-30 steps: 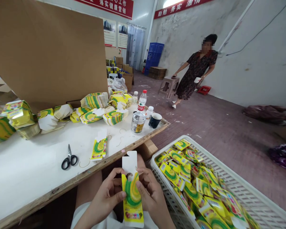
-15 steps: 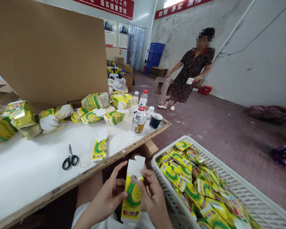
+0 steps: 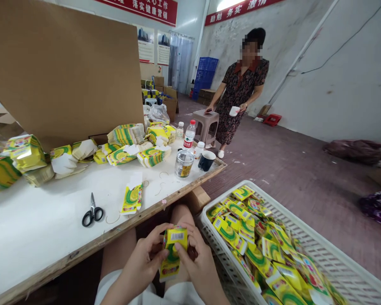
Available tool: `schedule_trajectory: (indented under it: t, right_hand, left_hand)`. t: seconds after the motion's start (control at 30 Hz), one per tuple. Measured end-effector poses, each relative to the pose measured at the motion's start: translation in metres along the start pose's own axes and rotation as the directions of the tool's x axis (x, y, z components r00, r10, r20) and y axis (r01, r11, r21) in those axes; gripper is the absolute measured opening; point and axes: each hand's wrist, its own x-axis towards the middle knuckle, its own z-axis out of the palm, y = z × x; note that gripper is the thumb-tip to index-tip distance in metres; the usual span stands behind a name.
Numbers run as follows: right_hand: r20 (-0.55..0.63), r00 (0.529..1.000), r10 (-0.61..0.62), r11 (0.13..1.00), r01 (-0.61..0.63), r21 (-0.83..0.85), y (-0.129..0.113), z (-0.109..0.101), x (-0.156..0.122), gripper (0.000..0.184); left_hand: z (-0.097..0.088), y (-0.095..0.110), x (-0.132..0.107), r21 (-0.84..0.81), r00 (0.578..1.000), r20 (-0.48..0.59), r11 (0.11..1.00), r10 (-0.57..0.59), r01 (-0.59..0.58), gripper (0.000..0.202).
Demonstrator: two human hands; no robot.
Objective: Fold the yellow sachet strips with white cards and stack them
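Over my lap, both hands grip one small yellow-and-green carton [image 3: 172, 258]. Its top flap, printed with a barcode, is folded down over the front. My left hand [image 3: 147, 254] is closed on the carton's left side, thumb on the front. My right hand [image 3: 197, 254] holds the right side, its thumb pressing just below the barcode flap. A single flat carton [image 3: 132, 197] with its white flap up lies on the table near the edge. Black-handled scissors [image 3: 92, 212] lie to the left of it.
A white plastic basket [image 3: 206, 216] of filled-looking yellow cartons [image 3: 241, 228] stands at my right. On the white table [image 3: 51, 237] are stacks of cartons [image 3: 127, 134], a clear jar [image 3: 184, 164], a dark mug [image 3: 207, 161] and a bottle [image 3: 189, 134]. A person [image 3: 241, 84] stands beyond, by a stool [image 3: 205, 123].
The carton's white top flap, upright before, is now folded down with the barcode showing. My right thumb has moved onto it. The person has come closer, moving left with the stool and cup.
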Motion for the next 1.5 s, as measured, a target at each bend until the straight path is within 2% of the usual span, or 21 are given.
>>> schedule_trajectory:
  t: [0.17,0.3,0.53,0.63,0.73,0.83,0.97,1.0,1.03,1.07,1.1,1.13,1.17,1.2,1.23,1.3,1.4,1.5]
  right_hand:
    - [-0.067,0.998,-0.009,0.994,0.001,-0.114,0.007,0.006,0.001,0.032]
    - [-0.061,0.998,-0.004,0.99,-0.004,-0.143,0.004,0.004,0.002,0.039]
    - [-0.118,0.993,0.026,0.967,-0.055,-0.249,0.007,0.008,0.002,0.04]
    - [-0.076,0.997,-0.016,0.968,-0.004,-0.251,0.003,0.005,0.004,0.038]
    - [-0.07,0.991,-0.117,0.962,0.095,-0.258,-0.002,-0.001,0.006,0.029]
    - [-0.104,0.983,-0.15,0.968,0.124,-0.218,-0.003,-0.001,0.006,0.021]
    - [-0.143,0.987,-0.075,0.997,0.072,-0.028,0.003,0.002,0.004,0.022]
    - [-0.225,0.973,-0.054,0.998,0.06,0.022,0.004,0.001,0.004,0.023]
    - [-0.356,0.934,-0.035,0.995,0.067,0.076,0.004,-0.002,0.005,0.024]
    - [-0.515,0.857,-0.023,0.985,0.107,0.134,0.003,-0.007,0.006,0.025]
    - [-0.666,0.746,-0.008,0.966,0.179,0.189,0.003,-0.014,0.007,0.026]
    - [-0.774,0.633,0.018,0.934,0.266,0.239,0.003,-0.021,0.009,0.028]
    - [-0.834,0.548,0.059,0.895,0.342,0.287,0.003,-0.027,0.01,0.029]
    - [-0.852,0.513,0.105,0.861,0.383,0.336,0.005,-0.033,0.011,0.031]
    - [-0.833,0.531,0.154,0.843,0.369,0.391,0.009,-0.036,0.011,0.033]
    - [-0.735,0.628,0.256,0.845,0.224,0.486,0.018,-0.036,0.008,0.036]
    - [-0.557,0.751,0.356,0.846,-0.005,0.533,0.031,-0.023,0.003,0.043]
    - [-0.486,0.785,0.383,0.829,-0.06,0.556,0.033,-0.013,0.002,0.045]
  left_hand:
    - [-0.001,0.005,-0.001,0.046,0.999,0.032,0.999,-0.003,0.002,0.049]
    - [-0.001,0.008,0.001,-0.005,0.998,0.052,1.0,-0.024,0.025,0.054]
    - [0.003,-0.001,0.0,0.011,1.0,-0.009,0.999,-0.03,0.03,0.052]
    - [0.001,-0.001,0.001,-0.033,0.999,-0.028,0.999,-0.039,0.038,0.05]
    - [-0.001,0.0,0.001,-0.101,0.997,-0.044,0.994,-0.056,0.051,0.048]
    - [0.002,-0.001,0.002,-0.143,0.997,-0.033,0.987,-0.071,0.066,0.05]
    - [0.01,-0.004,0.006,-0.131,0.999,-0.013,0.991,-0.033,0.031,0.051]
    - [0.008,-0.005,0.008,-0.1,0.999,-0.033,0.995,-0.012,0.009,0.049]
    - [0.004,-0.006,0.011,-0.046,0.997,-0.077,0.999,0.019,-0.023,0.046]
    - [-0.003,-0.007,0.015,0.04,0.987,-0.149,0.998,0.06,-0.054,0.043]
    - [-0.013,-0.008,0.019,0.154,0.965,-0.24,0.986,0.105,-0.069,0.041]
    - [-0.024,-0.01,0.024,0.307,0.925,-0.341,0.95,0.168,-0.059,0.04]
    - [-0.037,-0.013,0.029,0.464,0.869,-0.442,0.886,0.223,0.008,0.044]
    - [-0.05,-0.016,0.034,0.592,0.81,-0.527,0.794,0.256,0.135,0.051]
    - [-0.062,-0.021,0.038,0.678,0.768,-0.584,0.678,0.262,0.284,0.056]
    - [-0.083,-0.032,0.045,0.687,0.729,-0.642,0.6,0.238,0.409,0.069]
    - [-0.1,-0.046,0.051,0.676,0.723,-0.67,0.539,0.167,0.502,0.07]
    - [-0.109,-0.053,0.05,0.662,0.716,-0.69,0.495,0.106,0.563,0.053]
